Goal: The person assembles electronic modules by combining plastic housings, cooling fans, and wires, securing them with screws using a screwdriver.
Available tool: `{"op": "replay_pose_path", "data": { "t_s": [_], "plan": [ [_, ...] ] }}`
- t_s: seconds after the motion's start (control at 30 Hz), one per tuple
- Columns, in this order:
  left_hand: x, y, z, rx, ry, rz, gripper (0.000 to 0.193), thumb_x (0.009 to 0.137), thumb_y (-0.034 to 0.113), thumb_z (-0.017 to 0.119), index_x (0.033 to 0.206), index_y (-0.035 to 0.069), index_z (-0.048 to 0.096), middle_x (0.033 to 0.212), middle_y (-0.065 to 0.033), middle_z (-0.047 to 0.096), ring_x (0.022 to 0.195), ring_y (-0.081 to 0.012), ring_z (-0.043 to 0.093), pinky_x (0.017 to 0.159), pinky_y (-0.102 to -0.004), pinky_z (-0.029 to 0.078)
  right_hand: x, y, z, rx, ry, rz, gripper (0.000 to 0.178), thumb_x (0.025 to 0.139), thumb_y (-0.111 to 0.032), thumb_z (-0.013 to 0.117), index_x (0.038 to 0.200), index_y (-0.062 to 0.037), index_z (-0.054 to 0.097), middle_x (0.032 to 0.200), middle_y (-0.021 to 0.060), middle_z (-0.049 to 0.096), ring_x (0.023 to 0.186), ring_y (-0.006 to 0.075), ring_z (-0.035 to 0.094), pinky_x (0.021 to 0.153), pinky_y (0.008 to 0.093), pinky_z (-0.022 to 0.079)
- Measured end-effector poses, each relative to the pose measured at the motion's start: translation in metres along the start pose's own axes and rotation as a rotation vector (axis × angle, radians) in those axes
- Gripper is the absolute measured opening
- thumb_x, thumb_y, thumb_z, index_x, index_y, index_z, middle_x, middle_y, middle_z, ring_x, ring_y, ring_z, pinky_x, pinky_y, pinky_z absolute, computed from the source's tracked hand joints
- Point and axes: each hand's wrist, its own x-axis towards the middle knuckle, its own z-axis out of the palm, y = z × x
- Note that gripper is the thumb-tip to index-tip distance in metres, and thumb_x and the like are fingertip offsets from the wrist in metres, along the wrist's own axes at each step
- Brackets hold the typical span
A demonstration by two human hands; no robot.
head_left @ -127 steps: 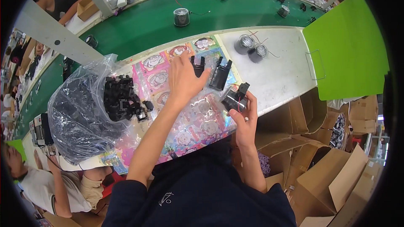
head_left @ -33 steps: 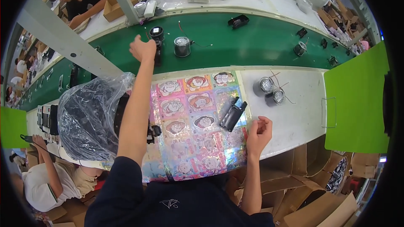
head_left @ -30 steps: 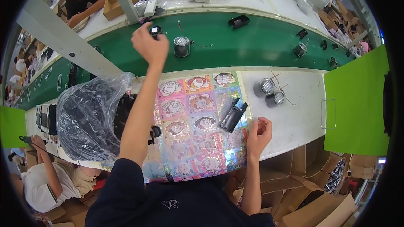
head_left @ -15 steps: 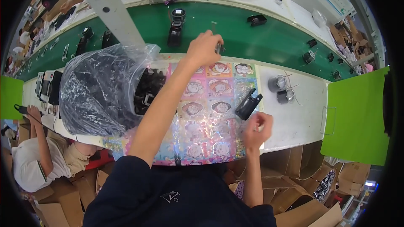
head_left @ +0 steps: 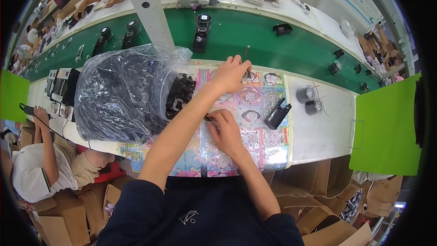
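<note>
Left hand (head_left: 232, 74) is bending its fingers down around a wired cylindrical unit (head_left: 247, 76), mostly hidden beneath them, over the far edge of the worktop; a thin wire is trailing toward the right. Right hand (head_left: 226, 133), below and half open, is bringing thumb and forefinger close to a small black piece (head_left: 209, 118); whether it is gripping that piece, one cannot tell. Iridescent cartoon-printed sheet (head_left: 274, 149): lying under both hands. Black plastic casing (head_left: 277, 115), two-pronged: lying aslant near the sheet's right edge. Two wired cylinders (head_left: 306, 94), clear-topped: standing side by side on the white worktop (head_left: 327, 139), right of the sheet. Clear plastic bag (head_left: 120, 93): lying left of the hands, its mouth facing them and showing small black plastic parts (head_left: 180, 92). Green conveyor belt (head_left: 261, 45): running beyond the worktop, carrying a black round-headed assembly (head_left: 201, 35) and an open black shell (head_left: 282, 29). Bright green panel (head_left: 387, 132): standing at the right. Cardboard boxes (head_left: 340, 171): sitting below the worktop, lower right. Person in a white shirt (head_left: 34, 171): sitting at the left.
</note>
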Motion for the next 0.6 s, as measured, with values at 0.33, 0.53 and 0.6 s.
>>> {"op": "replay_pose_path", "data": {
  "t_s": [0.33, 0.53, 0.6],
  "plan": [
    [-0.048, 0.031, -0.004, -0.269, -0.004, 0.007, 0.056, 0.066, 0.002, 0.076, 0.118, 0.009, 0.058, 0.121, -0.0137, 0.059, 0.121, -0.0367, 0.056, 0.099, -0.0483, 0.049, -0.027, -0.016, -0.115, 0.449, 0.448, 0.331, 0.045, 0.093, 0.010, 0.049, 0.134, 0.0002, 0.066, 0.109, 0.0072, 0.057, 0.103, 0.0164, 0.061, 0.093, 0.0296, 0.052],
    [-0.081, 0.055, -0.012, -0.979, -0.014, -0.048, 0.053, 0.075, 0.004, 0.083, 0.123, 0.005, 0.061, 0.124, -0.0085, 0.064, 0.117, -0.0248, 0.063, 0.103, -0.0361, 0.050, -0.025, -0.009, -0.141, 0.565, 0.526, 0.372, 0.033, 0.099, 0.006, 0.053, 0.131, 0.0031, 0.060, 0.118, 0.0053, 0.059, 0.100, 0.0111, 0.060, 0.085, 0.0278, 0.052],
    [-0.097, 0.050, -0.015, -1.382, -0.091, -0.134, 0.048, 0.086, 0.002, 0.078, 0.131, 0.002, 0.060, 0.130, -0.0081, 0.065, 0.122, -0.0185, 0.062, 0.105, -0.0336, 0.050, -0.021, -0.018, -0.141, 0.572, 0.477, 0.347, 0.024, 0.099, 0.005, 0.054, 0.121, 0.0029, 0.063, 0.112, 0.0053, 0.060, 0.096, 0.0115, 0.061, 0.084, 0.0269, 0.050]
  ]
}}
